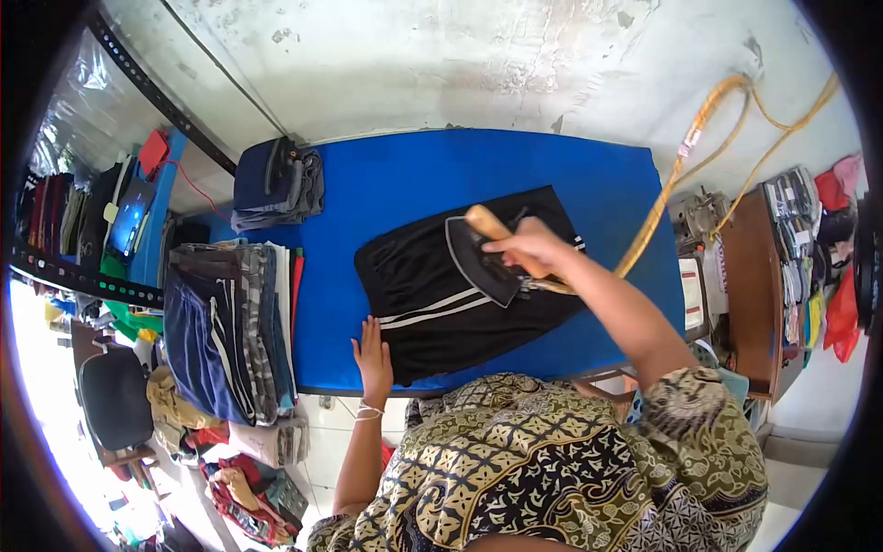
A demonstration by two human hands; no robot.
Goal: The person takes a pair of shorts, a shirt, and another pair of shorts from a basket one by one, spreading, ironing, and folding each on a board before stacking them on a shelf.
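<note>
Black shorts (414, 331) with white side stripes lie spread on a blue-covered table (386, 175). My right hand (529, 248) is wrapped round the wooden handle of an iron (478, 262), whose dark soleplate rests on the shorts across the stripes. From the iron a yellowish cord (664, 189) loops up to the right. My left hand (372, 357) lies flat with its fingers stretched out, touching the shorts' near left edge by the waistband. The iron hides part of the cloth beneath it.
Folded trousers (207, 322) are piled at the table's left, with another folded stack (276, 189) behind them. A phone (131, 218) sits on a shelf at far left. A sewing machine (701, 216) and a wooden cabinet (750, 294) stand on the right.
</note>
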